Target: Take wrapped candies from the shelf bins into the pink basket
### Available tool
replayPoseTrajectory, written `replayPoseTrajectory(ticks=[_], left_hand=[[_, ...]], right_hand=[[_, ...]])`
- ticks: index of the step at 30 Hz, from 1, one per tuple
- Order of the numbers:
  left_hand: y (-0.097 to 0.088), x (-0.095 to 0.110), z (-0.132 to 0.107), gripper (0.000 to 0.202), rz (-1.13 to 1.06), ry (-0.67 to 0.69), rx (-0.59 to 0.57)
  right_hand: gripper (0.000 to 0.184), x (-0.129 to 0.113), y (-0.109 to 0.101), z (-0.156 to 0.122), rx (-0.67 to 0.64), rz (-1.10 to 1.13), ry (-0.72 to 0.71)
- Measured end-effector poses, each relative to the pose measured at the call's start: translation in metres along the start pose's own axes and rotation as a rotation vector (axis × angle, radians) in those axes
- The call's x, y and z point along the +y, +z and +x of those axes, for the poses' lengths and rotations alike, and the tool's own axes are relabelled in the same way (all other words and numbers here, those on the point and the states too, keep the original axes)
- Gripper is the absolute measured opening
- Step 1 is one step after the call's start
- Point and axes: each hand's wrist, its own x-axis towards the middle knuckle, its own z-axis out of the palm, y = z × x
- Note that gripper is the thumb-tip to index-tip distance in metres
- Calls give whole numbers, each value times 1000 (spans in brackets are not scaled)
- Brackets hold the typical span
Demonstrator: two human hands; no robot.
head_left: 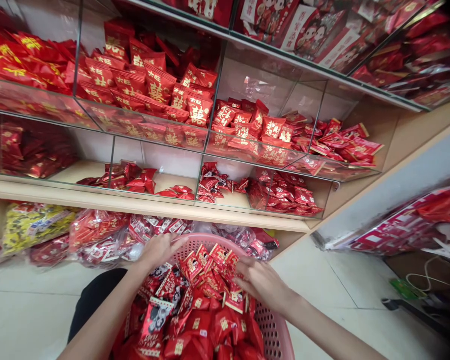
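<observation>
A pink plastic basket (273, 330) with holes in its wall stands in front of me, heaped with small red candy packets (198, 325). My left hand (163, 250) lies at the basket's far left rim, its fingers stretched out over the edge. At the right side of the heap, my right hand (260, 280) has its fingers extended against the upper packets, with the fingertips partly hidden among them. Black-and-red packets (157, 317) lie on the left of the heap, and plain glossy red ones fill the near part.
Ahead is a shelf with glass-fronted compartments (150, 122) of red packets. Bagged sweets, including a yellow bag (37, 225), lie beneath the wooden ledge (165, 212). A white cable (427, 277) and dark stand leg (408, 310) are at right on the tiled floor (322, 320).
</observation>
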Motion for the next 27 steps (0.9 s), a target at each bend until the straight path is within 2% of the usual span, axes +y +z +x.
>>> replayPoseTrajectory(ticks=[4,8,10,13,15,18,22,27], left_hand=[[1,0,0,69,0,-4,11],[0,-1,-1,69,-7,5,18],[-1,-1,-2,69,-8,-3,12],[-2,0,-3,68,-11,-27,0],[-2,1,-2,69,-18,-33,-6],[-1,1,-1,70,-20,-28,-6],[-2,1,-2,69,-12,-13,-10],[-2,1,-3,70,3,-12,9]], right_hand=[[22,-27,15,7,-37,-30,34],[19,-28,24,10,-36,52,102],[23,-18,25,6,47,214,150],[31,-2,26,-2,167,622,209],[36,4,29,-8,182,908,263],[43,3,33,-15,124,1208,386],[46,-8,38,-21,61,1339,519],[46,-21,48,-18,-5,1526,568]])
